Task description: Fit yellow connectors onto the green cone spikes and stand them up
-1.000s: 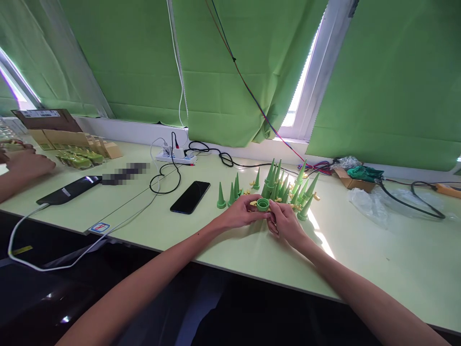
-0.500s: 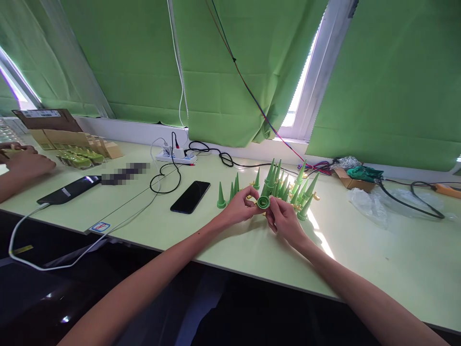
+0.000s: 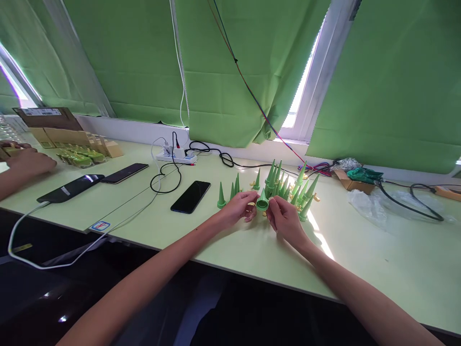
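Between my hands is a hollow green plastic watering spike (image 3: 262,203), its round open end facing me and its tip pointing up and away. My left hand (image 3: 240,207) is closed against its left side with the fingertips at the rim. On the other side, my right hand (image 3: 284,215) pinches the spike with thumb and fingers. Just behind stand many more green spikes (image 3: 271,182), mostly upright, some with small yellow valves (image 3: 316,197) on their sides. A few separate spikes (image 3: 221,196) stand left of my left hand.
A black phone (image 3: 190,197) lies left of my hands, with another phone (image 3: 126,173) and a power bank (image 3: 70,189) farther left. A power strip (image 3: 176,154) with cables sits behind. Clear plastic bags (image 3: 367,204) lie at right. Another person's hand (image 3: 30,161) is at far left.
The spike in my hands has tilted, so its tip now shows above the open end. My left fingers have loosened and shifted slightly at its rim; the right hand stays nearly in place.
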The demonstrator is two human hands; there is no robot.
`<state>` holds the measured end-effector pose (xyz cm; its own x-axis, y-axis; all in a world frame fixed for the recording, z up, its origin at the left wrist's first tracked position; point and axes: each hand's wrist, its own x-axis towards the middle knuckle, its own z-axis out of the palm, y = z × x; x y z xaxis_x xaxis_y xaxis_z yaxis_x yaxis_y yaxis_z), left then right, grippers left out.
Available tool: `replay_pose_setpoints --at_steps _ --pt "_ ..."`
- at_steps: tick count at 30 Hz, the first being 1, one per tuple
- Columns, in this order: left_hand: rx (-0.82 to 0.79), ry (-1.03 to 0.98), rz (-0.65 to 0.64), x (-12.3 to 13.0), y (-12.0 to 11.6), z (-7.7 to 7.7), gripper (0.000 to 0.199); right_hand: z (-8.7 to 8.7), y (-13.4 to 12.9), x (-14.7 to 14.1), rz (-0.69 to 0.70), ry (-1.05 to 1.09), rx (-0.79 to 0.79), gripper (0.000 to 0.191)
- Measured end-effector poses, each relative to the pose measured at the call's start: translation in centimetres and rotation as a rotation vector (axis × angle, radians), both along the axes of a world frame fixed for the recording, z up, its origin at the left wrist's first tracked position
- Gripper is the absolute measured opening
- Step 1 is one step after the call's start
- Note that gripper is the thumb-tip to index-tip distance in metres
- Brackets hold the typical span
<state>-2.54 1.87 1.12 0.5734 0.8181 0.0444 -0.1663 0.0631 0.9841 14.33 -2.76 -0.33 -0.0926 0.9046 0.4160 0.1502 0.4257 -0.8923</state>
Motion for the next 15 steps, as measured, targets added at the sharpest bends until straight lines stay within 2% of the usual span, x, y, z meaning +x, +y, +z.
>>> replay_pose_setpoints --at_steps 3,7,15 --pt "-0.067 -0.016 -0.051 -0.04 -0.07 0.25 0.048 -0.04 0.01 0.03 0.014 -0.033 -0.004 0.047" --pt "-0.065 -0.010 -0.149 -0.17 -0.41 0.74 0.046 -0.08 0.00 0.07 0.033 -0.060 -0.002 0.047" --pt "-0.082 -0.036 -0.151 -0.38 -0.13 0.37 0.039 -0.24 0.17 0.17 0.061 -0.097 0.016 0.045"
